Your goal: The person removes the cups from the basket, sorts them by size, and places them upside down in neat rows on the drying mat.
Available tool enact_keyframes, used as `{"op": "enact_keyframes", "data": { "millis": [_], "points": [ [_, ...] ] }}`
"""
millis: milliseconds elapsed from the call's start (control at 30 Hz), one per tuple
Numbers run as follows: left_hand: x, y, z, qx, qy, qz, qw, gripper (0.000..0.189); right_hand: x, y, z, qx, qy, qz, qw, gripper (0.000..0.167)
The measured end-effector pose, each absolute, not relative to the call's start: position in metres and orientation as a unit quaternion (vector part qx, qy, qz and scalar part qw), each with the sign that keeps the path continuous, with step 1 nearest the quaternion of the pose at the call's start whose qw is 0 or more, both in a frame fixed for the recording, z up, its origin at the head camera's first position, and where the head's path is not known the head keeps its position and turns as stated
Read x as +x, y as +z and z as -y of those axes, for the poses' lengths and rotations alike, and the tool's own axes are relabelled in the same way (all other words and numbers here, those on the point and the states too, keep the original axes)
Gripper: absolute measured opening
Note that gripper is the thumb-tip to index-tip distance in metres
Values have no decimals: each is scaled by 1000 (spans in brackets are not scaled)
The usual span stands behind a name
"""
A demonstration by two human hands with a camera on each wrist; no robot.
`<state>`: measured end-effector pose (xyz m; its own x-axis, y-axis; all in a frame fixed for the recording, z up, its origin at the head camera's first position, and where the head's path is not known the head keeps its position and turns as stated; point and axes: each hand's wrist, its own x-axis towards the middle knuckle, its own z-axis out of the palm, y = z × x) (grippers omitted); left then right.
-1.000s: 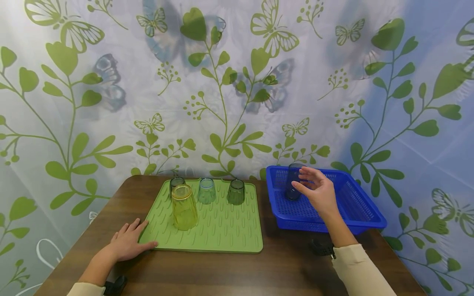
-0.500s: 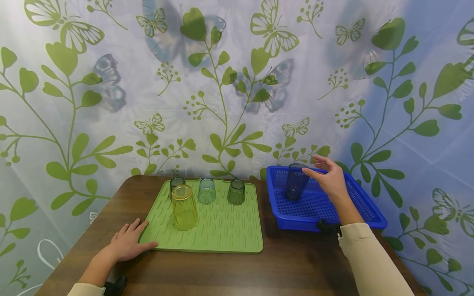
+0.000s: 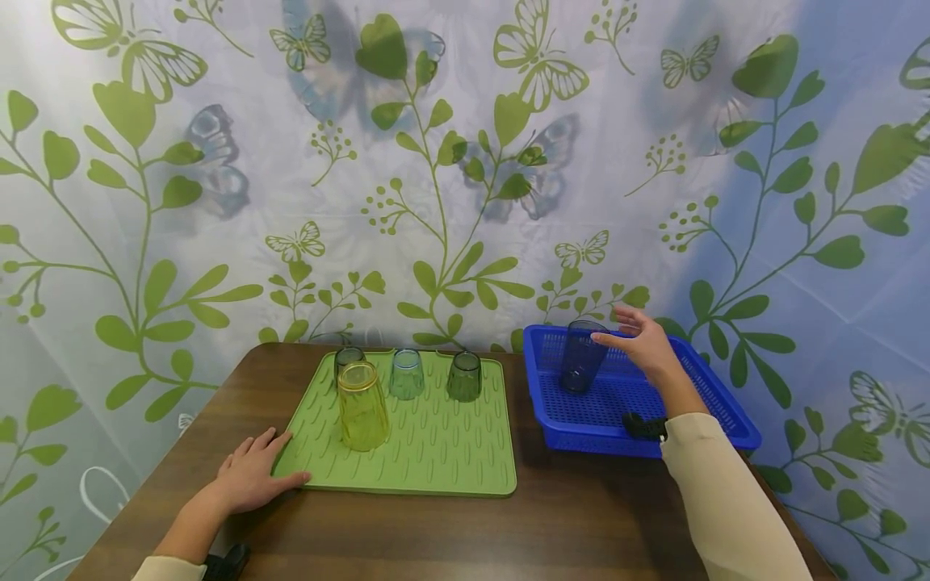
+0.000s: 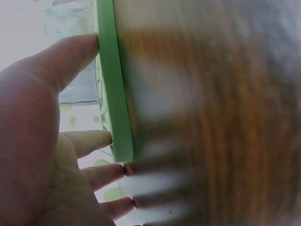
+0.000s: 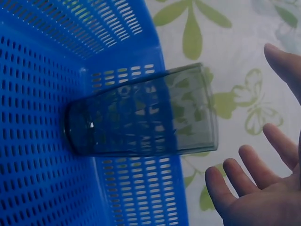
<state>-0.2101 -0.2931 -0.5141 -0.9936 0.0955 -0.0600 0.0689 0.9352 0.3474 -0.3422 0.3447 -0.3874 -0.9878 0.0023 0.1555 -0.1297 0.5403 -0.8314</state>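
A tall dark tinted glass (image 3: 582, 359) stands upright in the blue plastic basket (image 3: 592, 442). Beside its rim, my right hand (image 3: 648, 347) hovers over the basket with fingers spread. The right wrist view shows a gap between that hand (image 5: 263, 188) and the glass (image 5: 141, 117). My left hand (image 3: 250, 478) lies at the front left corner of a green drying mat (image 3: 436, 452), its thumb and fingertips touching the mat's edge (image 4: 115, 94) and the table. A yellow glass (image 3: 363, 411) stands on the mat's left half.
Along the mat's back edge stand a dark grey glass (image 3: 349, 359), partly hidden behind the yellow one, a pale blue glass (image 3: 407, 375) and a dark green glass (image 3: 464, 378). The brown wooden table (image 3: 436, 537) ends against a patterned curtain (image 3: 465, 161) at the back.
My right hand has moved right, away from the dark glass, then shifted very slightly back. The glass remains standing in the basket. My left hand has stayed in place.
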Motion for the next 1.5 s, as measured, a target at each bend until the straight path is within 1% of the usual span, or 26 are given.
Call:
{"op": "enact_keyframes", "data": {
  "millis": [267,467,600,900,1100,1500],
  "points": [
    [-207,-514,290,49,175,-983,12,97,-355,-398,-351,44,470,881,31,108],
    [-198,-511,279,69,177,-981,-44,87,-363,-404,-354,46,468,882,5,111],
    [-189,-508,267,81,209,-973,-61,80,-369,-408,-357,53,471,880,-13,110],
    [-171,-505,243,112,270,-953,-78,72,-375,-414,-356,41,473,880,-37,113],
    [-162,-505,229,128,300,-941,-88,67,-379,-418,-353,35,499,864,-56,112],
    [-155,-500,214,129,336,-930,-71,67,-384,-427,-353,45,519,850,-76,109]
  ]
}}
